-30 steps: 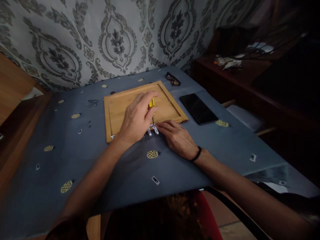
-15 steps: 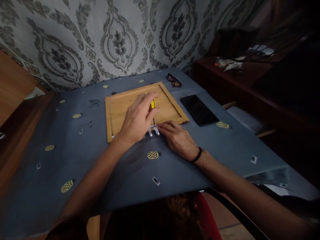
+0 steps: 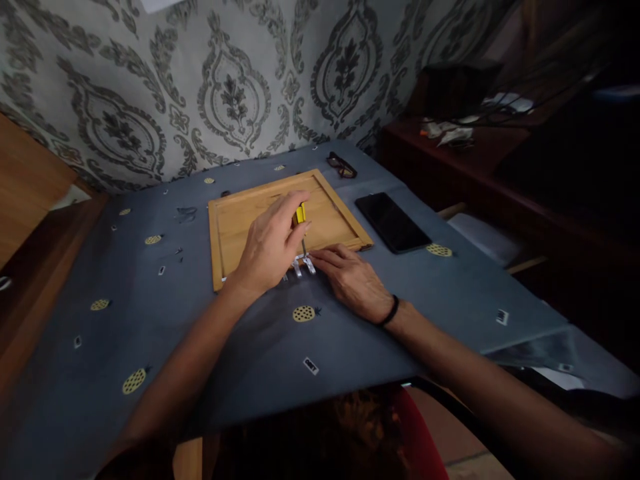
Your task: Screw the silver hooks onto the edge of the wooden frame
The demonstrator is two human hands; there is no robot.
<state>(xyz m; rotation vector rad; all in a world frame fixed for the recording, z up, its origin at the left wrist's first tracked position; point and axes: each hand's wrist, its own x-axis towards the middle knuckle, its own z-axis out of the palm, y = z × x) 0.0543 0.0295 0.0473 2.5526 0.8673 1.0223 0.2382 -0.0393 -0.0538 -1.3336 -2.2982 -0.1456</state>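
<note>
My left hand (image 3: 273,243) is closed around the yellow handle of a screwdriver (image 3: 301,215), which stands nearly upright. Its shaft points down at a row of small metal clips or brackets (image 3: 309,265) along the near edge of a framed wooden panel (image 3: 255,210). Beside the screwdriver tip, my right hand (image 3: 353,277) lies low with its fingertips pressed together at the rightmost metal piece. Whether those fingers pinch the metal or only steady it is hidden. The far-left metal pieces are partly covered by my left hand.
On the blue pineapple-print tablecloth (image 3: 240,400), a black phone (image 3: 393,222) lies right of the panel and dark glasses (image 3: 342,165) lie behind it. A dark scissors-like object (image 3: 186,214) and tiny bits (image 3: 179,252) are at the left. A dark red cabinet (image 3: 480,173) stands at the right.
My view has shifted slightly, so the table appears a little lower and further left. The screwdriver handle now tilts a bit to the left; both hands keep their places at the panel's edge.
</note>
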